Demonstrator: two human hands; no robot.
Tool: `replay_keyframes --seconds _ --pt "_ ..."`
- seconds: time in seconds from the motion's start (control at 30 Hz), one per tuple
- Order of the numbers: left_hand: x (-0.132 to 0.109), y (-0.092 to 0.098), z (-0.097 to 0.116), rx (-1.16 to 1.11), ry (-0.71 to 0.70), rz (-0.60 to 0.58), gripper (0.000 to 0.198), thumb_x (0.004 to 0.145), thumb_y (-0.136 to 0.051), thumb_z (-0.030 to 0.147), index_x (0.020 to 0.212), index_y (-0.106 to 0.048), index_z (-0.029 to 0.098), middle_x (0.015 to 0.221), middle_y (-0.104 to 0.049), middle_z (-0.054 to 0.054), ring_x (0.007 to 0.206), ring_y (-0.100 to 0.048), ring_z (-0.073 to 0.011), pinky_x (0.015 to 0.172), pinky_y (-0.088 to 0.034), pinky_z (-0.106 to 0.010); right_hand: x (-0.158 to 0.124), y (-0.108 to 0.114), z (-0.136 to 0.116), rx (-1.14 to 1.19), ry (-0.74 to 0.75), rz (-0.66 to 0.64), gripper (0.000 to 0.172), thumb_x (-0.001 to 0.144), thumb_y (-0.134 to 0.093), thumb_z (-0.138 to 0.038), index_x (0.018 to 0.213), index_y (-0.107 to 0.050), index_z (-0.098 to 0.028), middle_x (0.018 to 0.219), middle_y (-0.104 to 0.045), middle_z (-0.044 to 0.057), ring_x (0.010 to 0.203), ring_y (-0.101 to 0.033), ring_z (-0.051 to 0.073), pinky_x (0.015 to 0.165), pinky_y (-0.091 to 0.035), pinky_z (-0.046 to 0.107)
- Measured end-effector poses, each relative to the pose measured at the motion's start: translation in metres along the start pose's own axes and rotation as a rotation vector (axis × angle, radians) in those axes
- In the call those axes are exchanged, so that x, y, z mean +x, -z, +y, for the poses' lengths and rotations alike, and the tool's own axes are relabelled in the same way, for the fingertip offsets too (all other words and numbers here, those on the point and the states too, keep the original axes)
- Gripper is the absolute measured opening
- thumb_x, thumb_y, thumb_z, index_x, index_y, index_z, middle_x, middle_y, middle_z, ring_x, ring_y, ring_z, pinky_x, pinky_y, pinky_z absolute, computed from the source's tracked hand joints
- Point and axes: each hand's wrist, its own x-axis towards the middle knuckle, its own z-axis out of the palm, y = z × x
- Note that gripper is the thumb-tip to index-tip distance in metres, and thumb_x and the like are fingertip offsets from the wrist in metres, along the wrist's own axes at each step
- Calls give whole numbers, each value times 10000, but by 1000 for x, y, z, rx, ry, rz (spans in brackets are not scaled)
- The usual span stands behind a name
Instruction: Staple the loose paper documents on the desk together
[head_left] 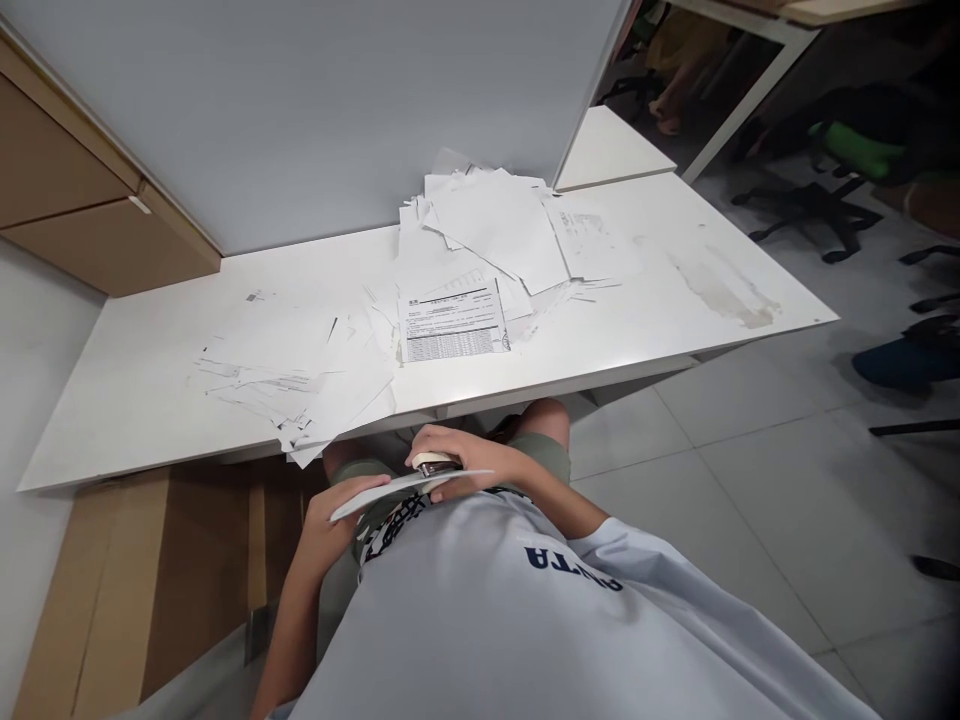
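Observation:
My right hand (457, 465) is closed around a small stapler (433, 465), held low over my lap just below the table's front edge. The stapler's mouth sits on the edge of a thin set of white sheets (405, 488). My left hand (341, 515) pinches the left end of those sheets, fingers curled under them. Both hands are close to my body, above my shorts and white shirt.
A white table (675, 300) carries a heap of loose papers (487, 230) at the back middle and another pile (300, 385) hanging over the front edge at left. A grey partition stands behind. Office chairs (817, 205) stand on the tiled floor at right.

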Motion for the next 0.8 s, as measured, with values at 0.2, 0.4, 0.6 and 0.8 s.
replay_keyframes --seconds 0.2,0.4,0.6,0.8 --pt "3 -3 4 29 -50 -63 344 902 -531 396 1080 -780 239 1100 -756 -74 1016 -707 -271 917 -545 -368 -14 -12 17 34 -70 103 525 770 -743 -371 1238 -603 -177 1120 -599 88 1033 -574 219 933 -461 374" --pt "10 -6 5 55 -41 -87 346 917 -501 365 1086 -779 244 1102 -755 -72 997 -711 -265 925 -538 -369 -25 -25 16 229 -275 194 460 767 -745 -412 1168 -670 -199 1080 -690 47 1001 -629 222 866 -482 327" --pt "18 -10 5 59 -49 -124 365 903 -501 360 1106 -771 223 1105 -755 -71 1006 -713 -279 905 -552 -372 -28 -43 27 311 -370 427 488 710 -760 -487 1075 -694 -170 1066 -709 90 965 -647 241 839 -515 366" --pt "22 -13 3 66 -57 -83 349 897 -515 379 1062 -783 226 1063 -765 -71 984 -717 -275 877 -562 -370 -26 -47 32 286 -302 423 449 744 -724 -535 1025 -699 -186 1037 -710 89 966 -648 242 868 -520 391"
